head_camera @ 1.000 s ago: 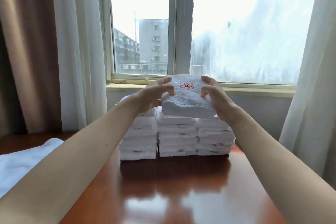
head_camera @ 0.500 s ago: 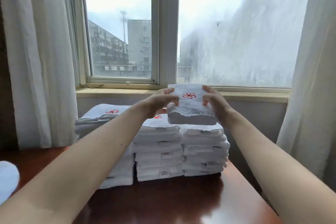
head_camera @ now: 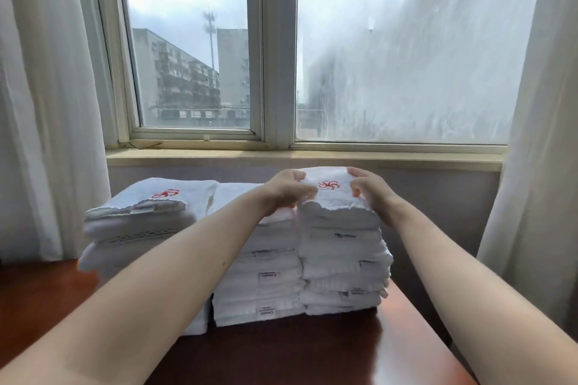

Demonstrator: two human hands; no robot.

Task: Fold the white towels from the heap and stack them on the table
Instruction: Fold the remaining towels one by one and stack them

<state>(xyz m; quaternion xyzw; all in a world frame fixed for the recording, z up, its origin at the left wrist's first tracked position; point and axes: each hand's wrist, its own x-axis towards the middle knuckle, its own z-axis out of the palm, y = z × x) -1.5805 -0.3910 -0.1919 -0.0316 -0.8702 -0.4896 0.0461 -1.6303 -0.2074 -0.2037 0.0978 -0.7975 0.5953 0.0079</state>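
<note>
A folded white towel with a red flower emblem (head_camera: 333, 197) rests on top of the right stack of folded towels (head_camera: 344, 272). My left hand (head_camera: 287, 189) grips its left edge and my right hand (head_camera: 369, 192) grips its right edge. A middle stack (head_camera: 266, 287) stands beside it, partly hidden by my left forearm. A left stack of larger folded towels (head_camera: 137, 222) carries the same red emblem on top. All stacks sit on the dark red-brown wooden table (head_camera: 297, 353).
The window sill (head_camera: 281, 158) and window run just behind the stacks. White curtains hang at the left (head_camera: 47, 103) and right (head_camera: 538, 166). The table's right edge (head_camera: 438, 331) falls away close beside the right stack.
The towel held in both hands has come down from the air onto the right stack. The view has shifted, bringing the left stack fully into sight.
</note>
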